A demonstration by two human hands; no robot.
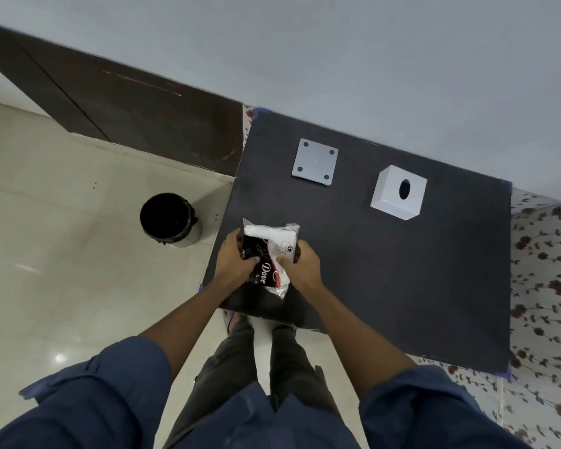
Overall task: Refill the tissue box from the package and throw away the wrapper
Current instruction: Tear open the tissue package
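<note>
A black, red and white tissue package (269, 251) is held above the near left corner of the dark table (402, 270). My left hand (234, 260) grips its black left side and my right hand (300, 264) grips its white right side. White tissues show at its top end. The white cube-shaped tissue box (398, 192) stands further back on the right, with an empty oval slot on top. Its flat white base plate (315, 162) with a dark dot at each corner lies apart, to the left of the box.
A bin lined with a black bag (169, 218) stands on the pale tiled floor left of the table. A dark wooden door (127, 105) is behind it. A floral cloth (538, 286) shows past the table's right edge. The wall runs along the table's back.
</note>
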